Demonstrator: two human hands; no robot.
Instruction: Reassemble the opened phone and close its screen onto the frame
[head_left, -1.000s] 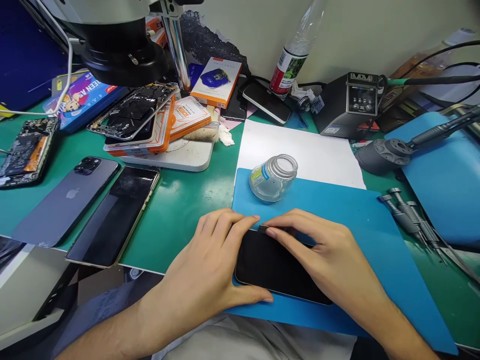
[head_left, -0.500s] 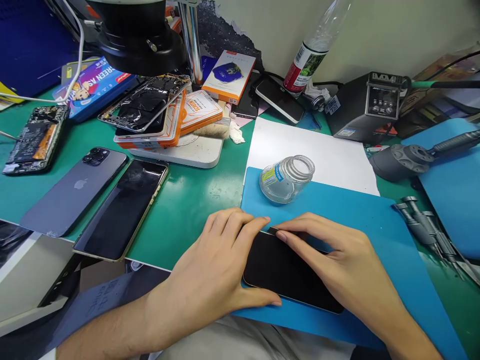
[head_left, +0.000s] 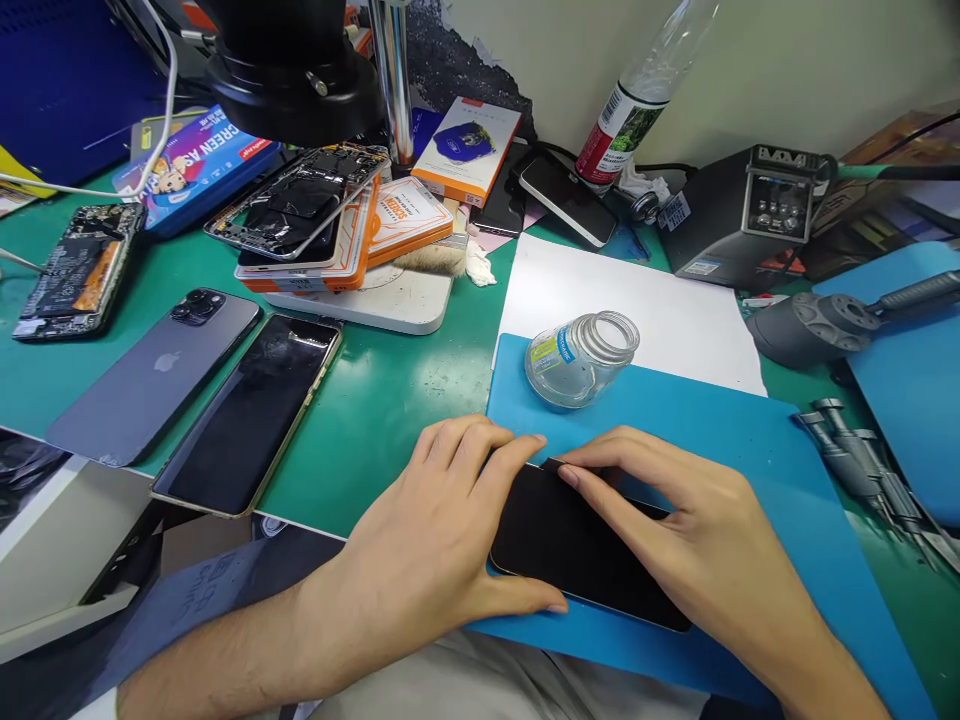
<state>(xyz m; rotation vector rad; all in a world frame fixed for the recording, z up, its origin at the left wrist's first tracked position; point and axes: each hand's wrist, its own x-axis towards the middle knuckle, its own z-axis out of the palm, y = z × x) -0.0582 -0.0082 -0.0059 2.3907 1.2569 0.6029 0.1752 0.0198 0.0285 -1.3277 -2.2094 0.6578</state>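
A smartphone (head_left: 581,545) lies on the blue mat (head_left: 757,460), its black screen facing up. My left hand (head_left: 439,530) grips its left end, with the fingers along the far edge and the thumb along the near edge. Between thumb and index finger, my right hand (head_left: 697,515) pinches a small thin black piece (head_left: 553,465) against the phone's far edge. Whether the piece sits in the seam there, I cannot tell. Just beyond my hands stands an open glass jar (head_left: 570,370) with a blue and yellow label.
Two phones, one grey with its back up (head_left: 161,375) and one dark-screened (head_left: 251,415), lie at left. Behind are opened phones on boxes (head_left: 352,265) and a black microscope head (head_left: 292,90). Screwdrivers (head_left: 862,455) lie at right, near a grey device (head_left: 739,215) and a plastic bottle (head_left: 626,120).
The whole scene sits slightly further right as my head turns a little. My hands keep the same hold on the phone and the thin black piece.
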